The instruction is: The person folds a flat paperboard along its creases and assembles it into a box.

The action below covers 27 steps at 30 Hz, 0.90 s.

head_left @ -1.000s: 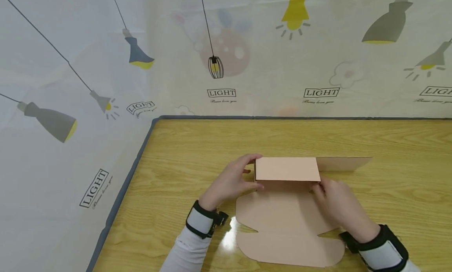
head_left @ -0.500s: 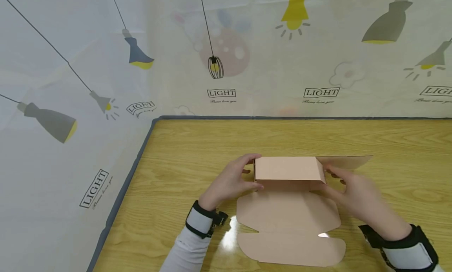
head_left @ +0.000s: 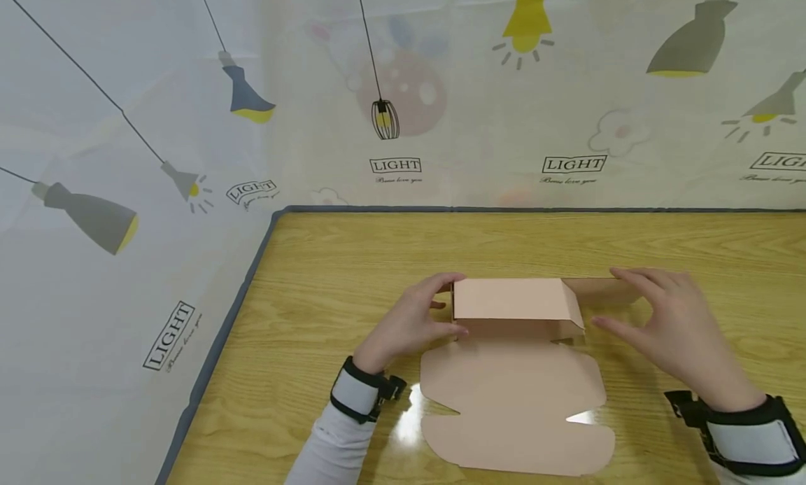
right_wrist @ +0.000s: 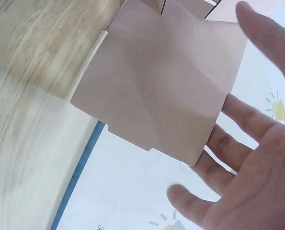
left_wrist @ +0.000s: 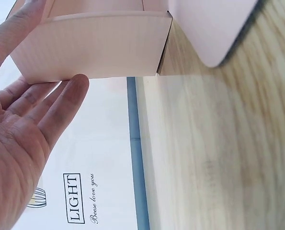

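A partly folded cardboard box point(head_left: 507, 299) stands on the wooden table, its raised wall and top strip toward the back. The lid panel point(head_left: 513, 380), with rounded, notched side flaps, lies flat in front. My left hand point(head_left: 403, 324) grips the box's left end, thumb in front and fingers behind, as the end wall point(left_wrist: 94, 48) shows in the left wrist view. On the right, a flap point(head_left: 595, 290) sticks out sideways from the rear wall. My right hand point(head_left: 683, 338) is spread beside it, fingertips at the edge of this long flap point(right_wrist: 156, 86) in the right wrist view.
Behind the wooden table point(head_left: 352, 254) hangs a pale sheet point(head_left: 466, 121) printed with lamps and the word LIGHT. It also covers the left side, along a blue-grey edge strip point(head_left: 252, 268). Both wrists wear black-and-white straps point(head_left: 749, 436).
My right hand has left the box's front right corner and moved right and back to the protruding flap. A small end flap now shows folded at that corner. My left hand keeps its hold.
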Tool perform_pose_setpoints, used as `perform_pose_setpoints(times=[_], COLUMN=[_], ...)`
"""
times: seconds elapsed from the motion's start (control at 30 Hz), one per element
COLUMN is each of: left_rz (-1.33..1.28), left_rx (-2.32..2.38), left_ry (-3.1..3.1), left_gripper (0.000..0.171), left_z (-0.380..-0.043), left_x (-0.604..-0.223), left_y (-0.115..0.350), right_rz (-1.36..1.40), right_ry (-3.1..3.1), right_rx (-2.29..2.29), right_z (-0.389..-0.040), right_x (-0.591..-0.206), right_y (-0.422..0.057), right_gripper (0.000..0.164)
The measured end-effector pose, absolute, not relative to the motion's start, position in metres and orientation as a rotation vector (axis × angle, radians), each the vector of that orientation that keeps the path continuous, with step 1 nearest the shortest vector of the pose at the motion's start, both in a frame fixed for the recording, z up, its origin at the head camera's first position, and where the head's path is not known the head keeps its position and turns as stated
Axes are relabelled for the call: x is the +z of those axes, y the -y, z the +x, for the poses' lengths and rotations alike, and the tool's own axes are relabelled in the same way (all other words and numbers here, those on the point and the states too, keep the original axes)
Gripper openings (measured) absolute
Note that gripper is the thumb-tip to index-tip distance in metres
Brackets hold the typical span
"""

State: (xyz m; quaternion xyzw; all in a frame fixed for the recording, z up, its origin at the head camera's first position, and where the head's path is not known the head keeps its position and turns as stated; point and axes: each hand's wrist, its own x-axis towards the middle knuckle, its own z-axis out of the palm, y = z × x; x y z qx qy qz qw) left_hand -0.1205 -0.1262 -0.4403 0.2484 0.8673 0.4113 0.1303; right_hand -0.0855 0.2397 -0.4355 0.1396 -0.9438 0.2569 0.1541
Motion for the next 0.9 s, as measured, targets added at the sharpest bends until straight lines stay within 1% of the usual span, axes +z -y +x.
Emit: perform_pose_setpoints(times=[0.23,0.3,0.43,0.53,0.9], left_rz=[0.725,0.722,0.722,0.717,0.740], left_rx=[1.216,1.219,1.227,1.228,1.227], left_ry=[-2.517,-2.516,-2.506,-2.500,-2.504], left_gripper=[0.082,0.082,0.081,0.082,0.081], left_z=[-0.1202,-0.1199,-0.1199,-0.1200,-0.1200], left_x=[-0.4400,-0.4395,-0.4394,-0.4393,-0.4421], left_y=[0.1257,0.1254,0.1245,0.1238,0.1228], right_rz=[0.373,0.369,0.373,0.390,0.382], right_ry=[2.761,2.748,2.715,2.702,2.681], right_rx=[0.683,0.680,0.669,0.630,0.568], right_z=[-0.0857,-0.0863,-0.0867,-0.0873,-0.0841], right_x=[-0.4375,-0.4385,-0.4387,-0.4393,-0.4405], right_y=[-0.2418,-0.2416,-0.2400,-0.2382,-0.2320], right_gripper=[0.062,0.054,0.032,0.021,0.015])
